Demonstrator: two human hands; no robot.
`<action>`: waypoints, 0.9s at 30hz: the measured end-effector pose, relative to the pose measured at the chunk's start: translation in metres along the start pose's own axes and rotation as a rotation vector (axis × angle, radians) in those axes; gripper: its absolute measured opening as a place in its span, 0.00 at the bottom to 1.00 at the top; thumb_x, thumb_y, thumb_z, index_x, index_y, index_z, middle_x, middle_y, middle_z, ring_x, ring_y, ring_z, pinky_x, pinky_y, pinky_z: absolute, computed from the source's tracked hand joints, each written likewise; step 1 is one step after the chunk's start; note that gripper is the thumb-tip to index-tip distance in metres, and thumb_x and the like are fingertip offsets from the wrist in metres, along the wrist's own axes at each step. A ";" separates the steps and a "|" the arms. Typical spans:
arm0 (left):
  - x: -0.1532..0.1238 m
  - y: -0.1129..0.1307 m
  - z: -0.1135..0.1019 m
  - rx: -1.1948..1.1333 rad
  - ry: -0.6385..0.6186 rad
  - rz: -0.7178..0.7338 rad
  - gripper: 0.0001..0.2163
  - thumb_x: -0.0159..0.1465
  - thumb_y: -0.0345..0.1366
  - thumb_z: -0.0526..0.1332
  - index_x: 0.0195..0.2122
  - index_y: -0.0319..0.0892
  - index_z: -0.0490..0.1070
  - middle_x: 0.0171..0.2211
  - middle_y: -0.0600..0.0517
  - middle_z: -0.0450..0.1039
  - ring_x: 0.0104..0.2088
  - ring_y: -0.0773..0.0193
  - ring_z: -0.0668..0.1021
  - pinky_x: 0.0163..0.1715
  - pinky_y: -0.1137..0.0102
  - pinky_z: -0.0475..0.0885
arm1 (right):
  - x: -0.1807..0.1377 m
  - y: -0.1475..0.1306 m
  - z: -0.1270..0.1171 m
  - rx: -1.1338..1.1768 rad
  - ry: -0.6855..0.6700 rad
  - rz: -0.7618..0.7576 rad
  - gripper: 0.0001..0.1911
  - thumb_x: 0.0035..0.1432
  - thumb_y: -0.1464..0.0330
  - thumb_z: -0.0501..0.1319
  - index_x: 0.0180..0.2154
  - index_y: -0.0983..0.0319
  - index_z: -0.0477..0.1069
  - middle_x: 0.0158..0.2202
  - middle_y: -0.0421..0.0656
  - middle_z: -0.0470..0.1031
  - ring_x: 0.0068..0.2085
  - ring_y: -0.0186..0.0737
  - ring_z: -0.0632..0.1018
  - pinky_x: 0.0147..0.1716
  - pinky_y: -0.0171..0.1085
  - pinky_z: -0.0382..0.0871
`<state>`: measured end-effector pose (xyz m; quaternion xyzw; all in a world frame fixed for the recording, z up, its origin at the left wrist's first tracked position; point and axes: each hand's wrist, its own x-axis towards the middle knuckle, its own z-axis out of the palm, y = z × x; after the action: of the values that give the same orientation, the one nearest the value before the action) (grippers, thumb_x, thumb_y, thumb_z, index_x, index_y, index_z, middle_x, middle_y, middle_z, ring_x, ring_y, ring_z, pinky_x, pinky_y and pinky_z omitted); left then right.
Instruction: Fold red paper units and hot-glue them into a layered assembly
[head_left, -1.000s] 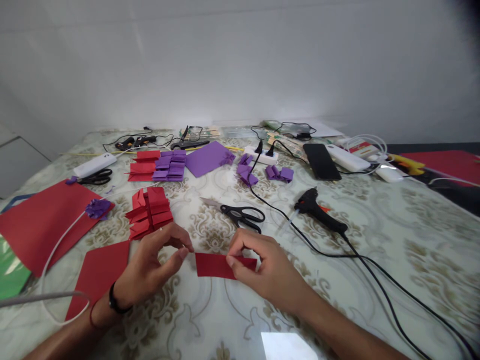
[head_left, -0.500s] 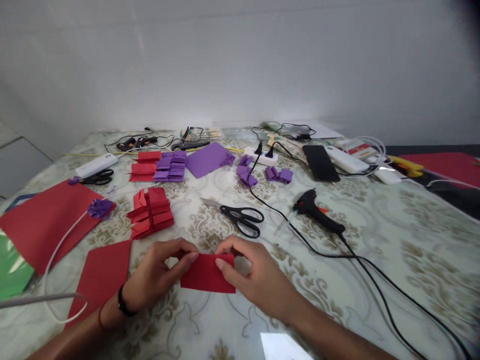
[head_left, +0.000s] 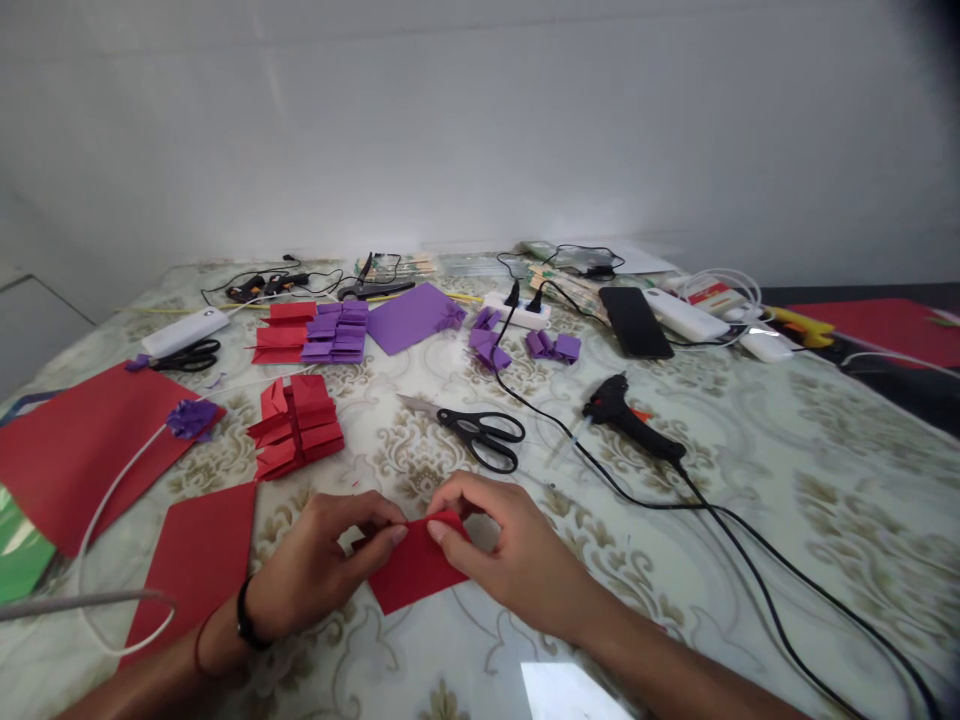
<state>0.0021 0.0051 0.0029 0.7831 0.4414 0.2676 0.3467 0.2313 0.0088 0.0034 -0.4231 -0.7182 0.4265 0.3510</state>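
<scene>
A small piece of red paper (head_left: 411, 572) is held just above the patterned table (head_left: 750, 470), near its front edge. My left hand (head_left: 319, 570) pinches its top edge from the left with thumb and forefinger. My right hand (head_left: 506, 545) pinches the same edge from the right, and the fingertips of the two hands almost touch. The paper hangs tilted below the fingers. Black-handled scissors (head_left: 472, 432) lie just behind my hands.
A pile of folded red pieces (head_left: 296, 425) and red sheets (head_left: 191, 560) lie to the left. Purple folded pieces (head_left: 341, 332) and a purple sheet sit farther back. A black glue gun (head_left: 634, 425) with its cable runs to the right. A phone (head_left: 636, 322), chargers and cords crowd the far edge.
The red strip that lay stretched between my hands has been folded shorter. Both hands have moved together, and the paper now hangs tilted from my pinched fingertips.
</scene>
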 end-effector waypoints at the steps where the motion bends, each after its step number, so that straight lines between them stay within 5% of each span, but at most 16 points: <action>1: -0.001 0.002 0.001 0.009 -0.010 0.020 0.08 0.71 0.35 0.61 0.38 0.44 0.79 0.31 0.54 0.83 0.29 0.66 0.80 0.29 0.75 0.72 | 0.000 -0.001 0.001 0.009 -0.012 -0.010 0.03 0.61 0.72 0.62 0.35 0.59 0.74 0.30 0.37 0.76 0.32 0.36 0.75 0.34 0.34 0.67; 27: -0.004 0.012 0.002 -0.025 0.042 0.178 0.06 0.69 0.30 0.61 0.36 0.44 0.75 0.29 0.55 0.77 0.28 0.68 0.76 0.31 0.73 0.69 | 0.000 0.000 0.006 0.050 -0.047 -0.150 0.08 0.53 0.79 0.61 0.29 0.59 0.71 0.28 0.37 0.73 0.30 0.34 0.74 0.32 0.33 0.66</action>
<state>0.0078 -0.0037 0.0107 0.8090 0.3740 0.3193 0.3220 0.2257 0.0073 0.0007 -0.3490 -0.7450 0.4269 0.3754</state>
